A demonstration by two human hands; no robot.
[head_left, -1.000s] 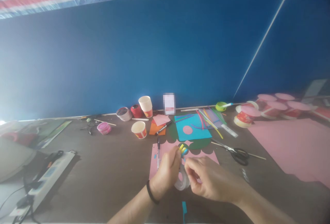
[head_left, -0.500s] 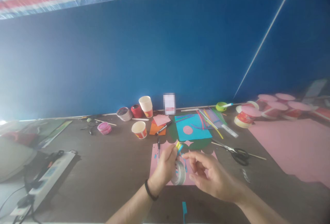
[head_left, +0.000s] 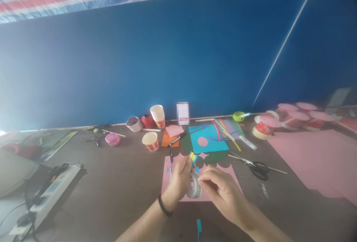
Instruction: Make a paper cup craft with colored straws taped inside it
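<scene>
My left hand [head_left: 182,178], with a dark band at the wrist, is closed around a small yellow and blue piece [head_left: 193,158] that sticks up past the thumb. A roll of clear tape [head_left: 195,187] hangs at the same hand's fingers. My right hand [head_left: 223,192] has thumb and forefinger pinched together at the right edge of that roll; any loose tape end between them is too fine to see. Under both hands lies a pink sheet [head_left: 206,196] with scalloped cutouts. A pen [head_left: 171,158] rests on its left part, near small blue scraps.
Scissors [head_left: 258,169] and a thin stick lie to the right. Paper cups [head_left: 150,141], a pink tub [head_left: 112,139] and a blue sheet [head_left: 209,145] with colored strips stand or lie behind. Pink-topped cups [head_left: 267,125] are at far right, a power strip [head_left: 57,193] at left.
My right hand has moved slightly left to the tape roll, and its thumb and forefinger have closed from apart to a pinch. My left hand has hardly moved.
</scene>
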